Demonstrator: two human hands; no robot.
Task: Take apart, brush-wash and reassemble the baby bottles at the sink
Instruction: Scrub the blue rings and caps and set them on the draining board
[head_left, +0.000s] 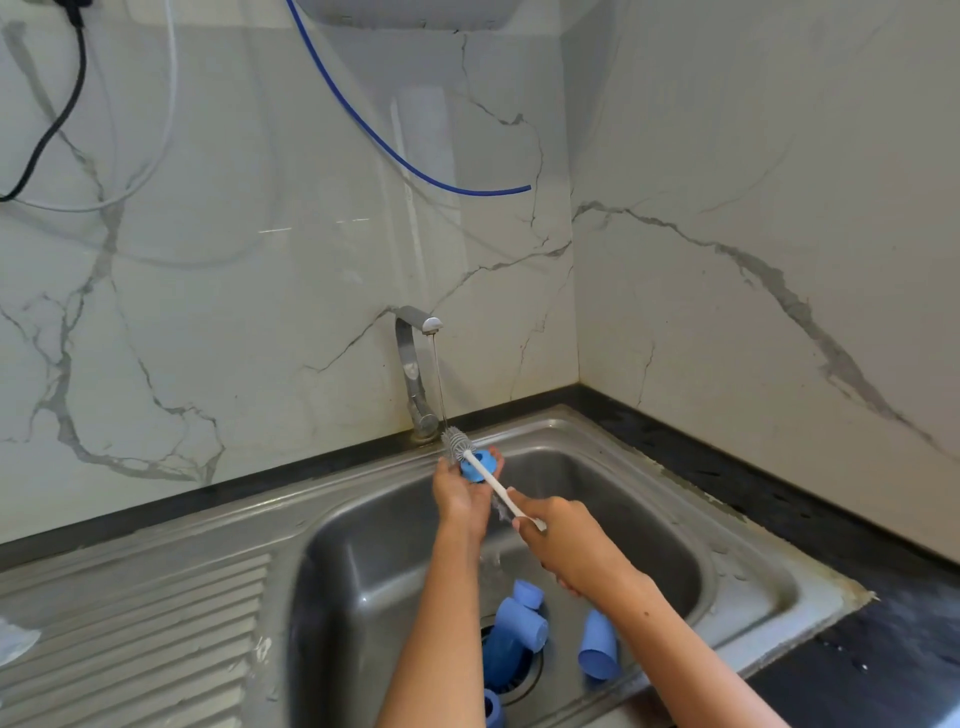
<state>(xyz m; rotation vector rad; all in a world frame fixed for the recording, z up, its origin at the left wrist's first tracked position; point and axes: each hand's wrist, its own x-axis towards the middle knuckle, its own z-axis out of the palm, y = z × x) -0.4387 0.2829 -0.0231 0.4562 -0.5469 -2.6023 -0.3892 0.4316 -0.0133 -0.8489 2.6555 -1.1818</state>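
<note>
- The left hand holds a blue bottle collar ring up over the back of the sink, right under the tap, fingers curled round its rim. It's a chunky round plastic piece with a hole in the middle.
- The right hand grips the white handle of a bottle brush, fingers wrapped tight round the lower end. The handle crosses the ring, and the grey bristle head sits just past the ring's far edge, in the thin stream of water coming off the spout.
- The rest of the bottle stuff is down in the stainless sink basin: a couple of pale blue bottle parts lying tilted over the drain strainer, another pale blue cup-shaped piece just to the right of them, and a darker blue ring at the near edge, partly cut off by the frame.
- A ribbed drainboard runs off to the left of the basin.
- No readable brand or writing anywhere; there's a small mark on the tap body but it's too small to make out.
</note>
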